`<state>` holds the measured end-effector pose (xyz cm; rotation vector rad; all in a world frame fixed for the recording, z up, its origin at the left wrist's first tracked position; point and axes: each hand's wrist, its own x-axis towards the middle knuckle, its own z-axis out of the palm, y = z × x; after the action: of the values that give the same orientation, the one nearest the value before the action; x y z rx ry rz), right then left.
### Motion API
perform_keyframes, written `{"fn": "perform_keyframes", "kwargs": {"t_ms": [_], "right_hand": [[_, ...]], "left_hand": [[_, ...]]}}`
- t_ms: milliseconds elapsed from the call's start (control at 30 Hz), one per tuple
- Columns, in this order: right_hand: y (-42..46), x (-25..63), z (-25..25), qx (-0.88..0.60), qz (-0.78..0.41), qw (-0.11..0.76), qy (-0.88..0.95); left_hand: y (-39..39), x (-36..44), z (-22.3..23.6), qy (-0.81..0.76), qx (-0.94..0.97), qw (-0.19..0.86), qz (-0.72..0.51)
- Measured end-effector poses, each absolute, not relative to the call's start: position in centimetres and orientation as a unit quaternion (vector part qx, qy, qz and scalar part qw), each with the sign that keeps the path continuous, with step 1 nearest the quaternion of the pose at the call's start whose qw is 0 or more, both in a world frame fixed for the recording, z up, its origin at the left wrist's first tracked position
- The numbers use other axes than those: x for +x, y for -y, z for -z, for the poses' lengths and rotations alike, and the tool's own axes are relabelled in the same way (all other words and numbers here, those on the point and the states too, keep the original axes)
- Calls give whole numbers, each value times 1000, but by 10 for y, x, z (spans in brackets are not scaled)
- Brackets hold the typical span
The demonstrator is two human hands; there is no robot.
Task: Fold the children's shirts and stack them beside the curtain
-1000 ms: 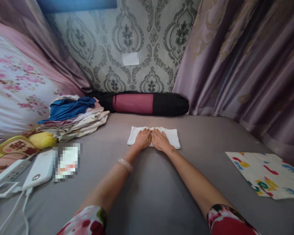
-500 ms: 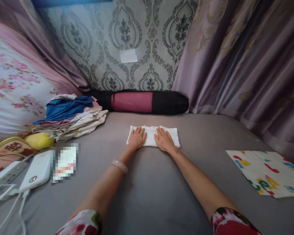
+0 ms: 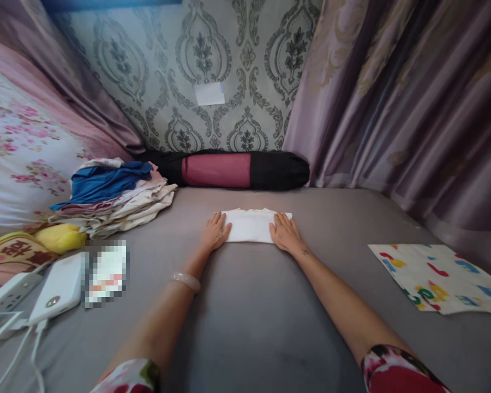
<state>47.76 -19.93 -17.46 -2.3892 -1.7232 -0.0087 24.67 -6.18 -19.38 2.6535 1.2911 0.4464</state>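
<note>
**White cloth [image 3: 250,226] lies flat, one palm at each end**

We've got our L hand [image 3: 216,232] on its left end & our R hand [image 3: 285,233] on its right end. Each grip is open: palms down, fingers out straight. The cloth is on the gray sheet [image 3: 245,322], w/ a plain white part showing btwn our hands. Our L arm has a pale bangle [image 3: 187,281]. Behind the cloth is a long black & dark pink bag [image 3: 216,170], by the wall [image 3: 233,60]. Off to the L we see a clothes pile [image 3: 114,183] w/ blue on top, & a white box [image 3: 61,284] w/ cords.
</note>
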Motion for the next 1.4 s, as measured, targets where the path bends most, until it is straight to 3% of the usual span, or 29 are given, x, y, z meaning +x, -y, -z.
{"fn": "perform_keyframes", "kwargs": {"t_ms": [1400], "right_hand": [[188,461,163,-816,-32,96,569]], "left_hand": [[75,279,177,-408,908,53,-81]]}}
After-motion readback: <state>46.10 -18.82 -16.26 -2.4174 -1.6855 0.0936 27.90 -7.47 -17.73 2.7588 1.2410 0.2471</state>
